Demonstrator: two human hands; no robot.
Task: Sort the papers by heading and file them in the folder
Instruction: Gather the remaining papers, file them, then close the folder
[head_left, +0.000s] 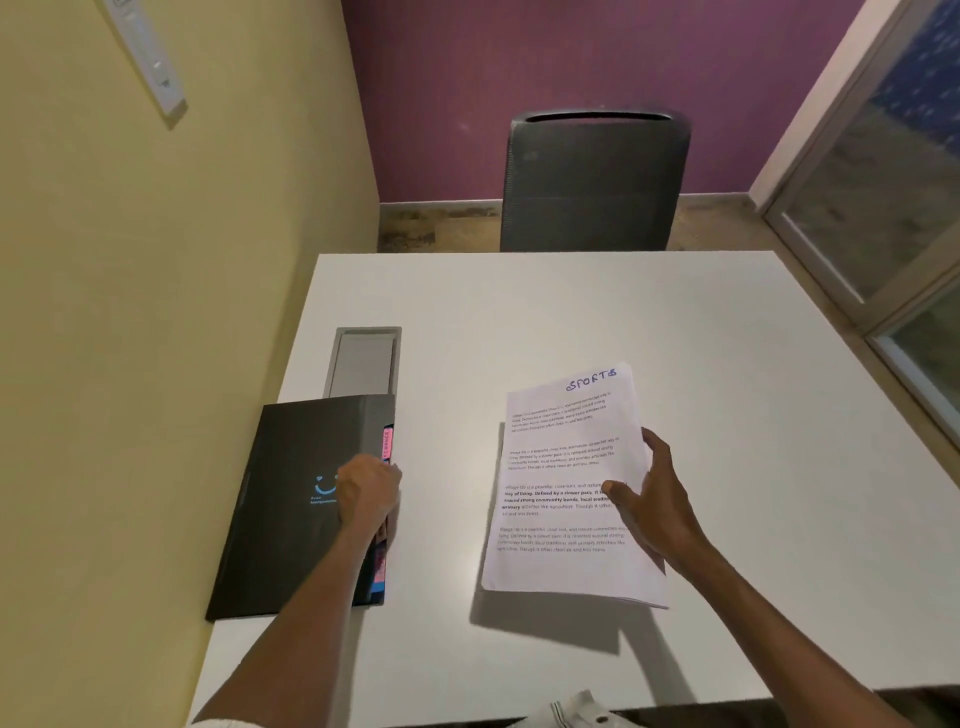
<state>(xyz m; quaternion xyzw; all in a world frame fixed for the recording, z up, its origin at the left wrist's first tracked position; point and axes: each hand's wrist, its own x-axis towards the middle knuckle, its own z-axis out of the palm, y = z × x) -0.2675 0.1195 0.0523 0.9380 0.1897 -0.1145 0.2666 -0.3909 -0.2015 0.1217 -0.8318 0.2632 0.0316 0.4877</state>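
A black folder (291, 499) with a blue smile logo lies closed at the table's left edge, with pink and blue tabs sticking out of its right side. My left hand (366, 499) is curled over that right edge, its fingers at the tabs. My right hand (652, 499) holds a stack of white printed papers (561, 467) lifted a little off the table, thumb on top. The top sheet is headed "SPORTS" in blue handwriting.
The white table (675, 338) has a grey cable hatch (363, 361) just beyond the folder. A dark mesh chair (592, 182) stands at the far side. A yellow wall runs along the left, and a glass door is at the right.
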